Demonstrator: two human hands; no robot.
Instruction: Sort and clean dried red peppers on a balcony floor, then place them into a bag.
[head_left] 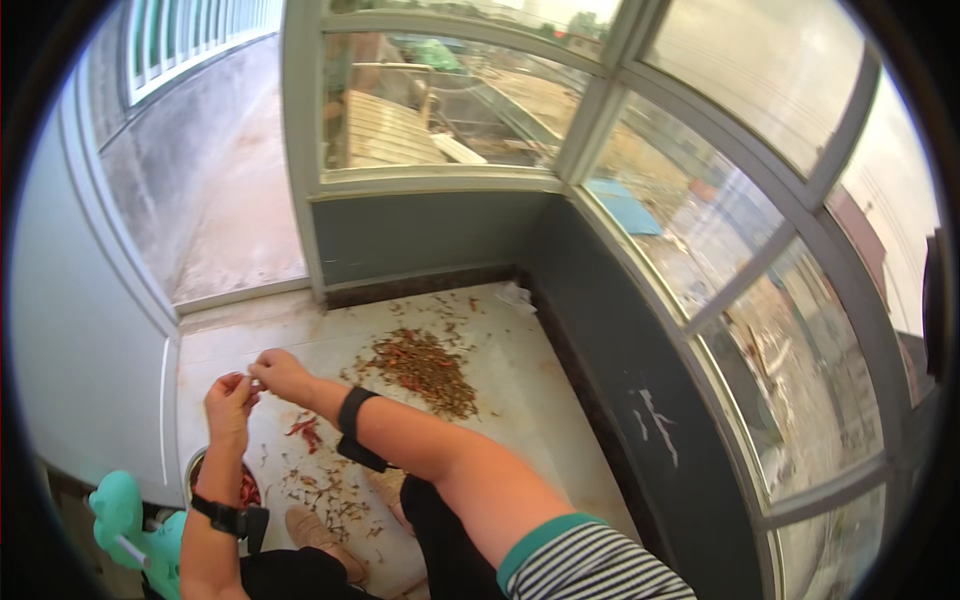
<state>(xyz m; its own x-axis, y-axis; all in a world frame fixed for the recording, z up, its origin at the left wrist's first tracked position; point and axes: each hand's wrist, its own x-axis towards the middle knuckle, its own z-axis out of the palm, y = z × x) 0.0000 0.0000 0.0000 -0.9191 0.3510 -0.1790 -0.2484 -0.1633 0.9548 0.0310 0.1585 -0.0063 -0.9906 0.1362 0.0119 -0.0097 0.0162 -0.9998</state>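
Observation:
My left hand (230,400) and my right hand (283,373) meet in front of me at the left, fingertips pinched together. Between them is a small dark-red thing that looks like a dried chili (256,386), mostly covered by the fingers. Just below my right wrist, a few dried red chilies (305,432) lie on the floor. Partly hidden behind my left forearm stands a round bowl (193,466) with red chilies (249,489) in it. Scattered stems and bits (325,488) lie around my shoes.
A larger heap of brownish stems and chili scraps (420,372) spreads over the pale tiled floor (545,400). Grey low walls (640,340) and windows enclose the right and far sides. An open doorway (240,220) is at the far left, a turquoise plastic object (122,510) at the lower left.

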